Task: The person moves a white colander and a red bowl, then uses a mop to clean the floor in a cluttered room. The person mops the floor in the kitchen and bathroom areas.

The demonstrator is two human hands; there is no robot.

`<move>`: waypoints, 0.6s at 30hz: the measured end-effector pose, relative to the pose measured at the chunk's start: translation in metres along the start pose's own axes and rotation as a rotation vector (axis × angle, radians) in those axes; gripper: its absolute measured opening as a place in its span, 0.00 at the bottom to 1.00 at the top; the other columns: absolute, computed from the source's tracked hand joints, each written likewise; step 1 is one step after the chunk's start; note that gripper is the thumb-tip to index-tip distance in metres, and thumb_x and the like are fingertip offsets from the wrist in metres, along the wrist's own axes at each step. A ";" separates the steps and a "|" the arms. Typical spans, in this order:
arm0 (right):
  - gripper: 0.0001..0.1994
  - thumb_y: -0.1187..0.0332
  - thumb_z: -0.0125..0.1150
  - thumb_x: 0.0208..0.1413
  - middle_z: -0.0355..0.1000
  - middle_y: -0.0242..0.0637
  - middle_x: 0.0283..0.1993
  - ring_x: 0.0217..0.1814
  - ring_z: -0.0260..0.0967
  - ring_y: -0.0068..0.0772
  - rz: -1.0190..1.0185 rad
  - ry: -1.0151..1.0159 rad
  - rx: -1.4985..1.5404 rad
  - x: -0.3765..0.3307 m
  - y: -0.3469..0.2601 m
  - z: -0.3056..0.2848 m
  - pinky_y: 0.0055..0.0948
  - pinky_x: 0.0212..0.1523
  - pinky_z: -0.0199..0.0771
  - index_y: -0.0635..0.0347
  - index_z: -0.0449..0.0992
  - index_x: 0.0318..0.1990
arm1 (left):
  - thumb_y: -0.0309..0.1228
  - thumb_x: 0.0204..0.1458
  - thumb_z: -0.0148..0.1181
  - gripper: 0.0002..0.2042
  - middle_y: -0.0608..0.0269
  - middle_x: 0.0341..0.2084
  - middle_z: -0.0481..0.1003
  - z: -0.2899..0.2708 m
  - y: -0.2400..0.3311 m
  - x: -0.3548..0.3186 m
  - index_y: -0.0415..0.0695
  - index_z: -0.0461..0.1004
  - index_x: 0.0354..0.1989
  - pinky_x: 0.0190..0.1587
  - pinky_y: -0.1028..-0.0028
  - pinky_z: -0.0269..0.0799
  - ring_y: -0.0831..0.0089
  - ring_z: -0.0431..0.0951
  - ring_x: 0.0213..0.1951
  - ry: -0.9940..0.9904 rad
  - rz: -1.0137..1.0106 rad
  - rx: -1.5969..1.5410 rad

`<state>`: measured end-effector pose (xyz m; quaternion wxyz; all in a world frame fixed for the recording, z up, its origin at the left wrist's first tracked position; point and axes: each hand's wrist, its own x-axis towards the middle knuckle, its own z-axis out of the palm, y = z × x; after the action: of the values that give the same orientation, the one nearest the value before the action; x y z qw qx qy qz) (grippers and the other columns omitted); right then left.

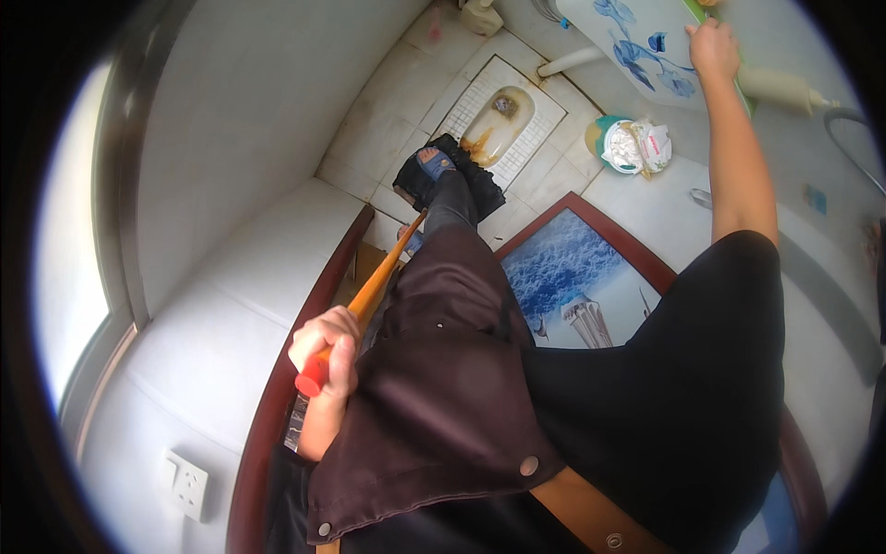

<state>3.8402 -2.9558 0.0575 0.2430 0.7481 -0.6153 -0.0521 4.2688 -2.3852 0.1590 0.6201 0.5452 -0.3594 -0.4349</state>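
Note:
My left hand is wrapped around a long orange-yellow handle with a red end cap. The handle slants down past my leg, and its lower end is hidden, so its tool cannot be told. With arm stretched far right, my right hand curls over the green edge of a white panel printed with blue flowers. Below, my foot in a blue sandal is on a ragged black sheet or mat, beside a stained squat toilet set in the tiled floor.
A teal-and-white bucket filled with crumpled white paper stands right of the toilet. A white pipe runs above it. Behind me is a dark-red wooden frame around a blue picture. A wall socket is at lower left, near a window frame.

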 end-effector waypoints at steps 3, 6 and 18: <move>0.25 0.48 0.59 0.62 0.72 0.49 0.55 0.57 0.71 0.61 0.032 -0.068 -0.021 0.004 -0.001 -0.005 0.54 0.52 0.76 0.61 0.74 0.53 | 0.23 0.55 0.57 0.12 0.62 0.15 0.67 -0.002 0.008 0.000 0.40 0.64 0.20 0.24 0.71 0.61 0.71 0.64 0.17 -0.005 -0.018 -0.005; 0.25 0.48 0.59 0.62 0.72 0.50 0.55 0.58 0.71 0.61 0.010 -0.085 0.000 0.012 -0.001 -0.001 0.54 0.53 0.76 0.61 0.74 0.53 | 0.22 0.54 0.57 0.12 0.62 0.14 0.67 -0.003 0.006 -0.007 0.40 0.64 0.20 0.24 0.72 0.61 0.71 0.64 0.17 0.004 -0.023 -0.017; 0.24 0.47 0.60 0.61 0.73 0.51 0.53 0.55 0.73 0.60 0.050 -0.121 0.029 -0.005 -0.008 -0.018 0.56 0.51 0.76 0.61 0.75 0.50 | 0.22 0.53 0.57 0.11 0.60 0.15 0.67 0.012 0.003 0.015 0.40 0.64 0.21 0.25 0.71 0.64 0.68 0.66 0.18 -0.039 -0.036 0.051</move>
<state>3.8527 -2.9445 0.0694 0.1957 0.7315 -0.6480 -0.0823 4.2634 -2.4034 0.1629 0.5907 0.5587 -0.3726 -0.4473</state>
